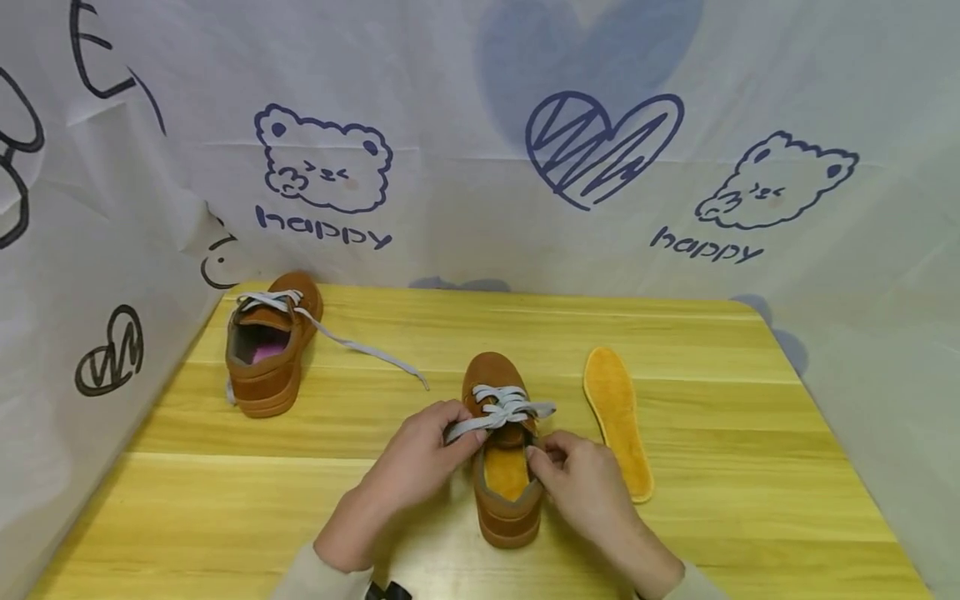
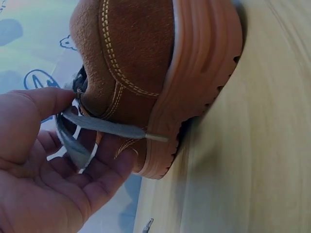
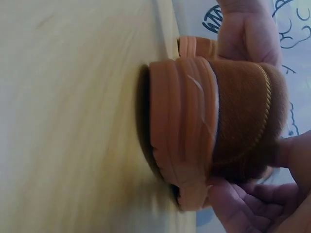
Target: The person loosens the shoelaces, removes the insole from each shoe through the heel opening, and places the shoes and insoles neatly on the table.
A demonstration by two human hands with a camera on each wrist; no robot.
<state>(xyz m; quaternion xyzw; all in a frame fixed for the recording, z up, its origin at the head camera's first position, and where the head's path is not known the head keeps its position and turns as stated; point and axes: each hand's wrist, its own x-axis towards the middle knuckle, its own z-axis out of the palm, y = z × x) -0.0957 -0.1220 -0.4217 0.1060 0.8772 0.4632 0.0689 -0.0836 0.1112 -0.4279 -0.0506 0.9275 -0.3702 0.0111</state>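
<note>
The left hand point(image 1: 431, 454) and right hand point(image 1: 585, 477) grip the nearer shoe point(image 1: 512, 437). Its long axis runs toe-first toward the table's point(image 1: 750, 433) far edge.

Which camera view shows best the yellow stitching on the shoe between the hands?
The left wrist view: the shoe is close, and its stitching shows sharply as double rows. The right wrist view shows one curved line, blurred. In the head view, the stitching is too small to make out.

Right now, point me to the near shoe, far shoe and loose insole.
Near shoe point(image 1: 510, 437): head view, on its tongue.
Far shoe point(image 1: 267, 317): head view, on its tongue.
Loose insole point(image 1: 619, 423): head view, middle of its upper face.
</note>
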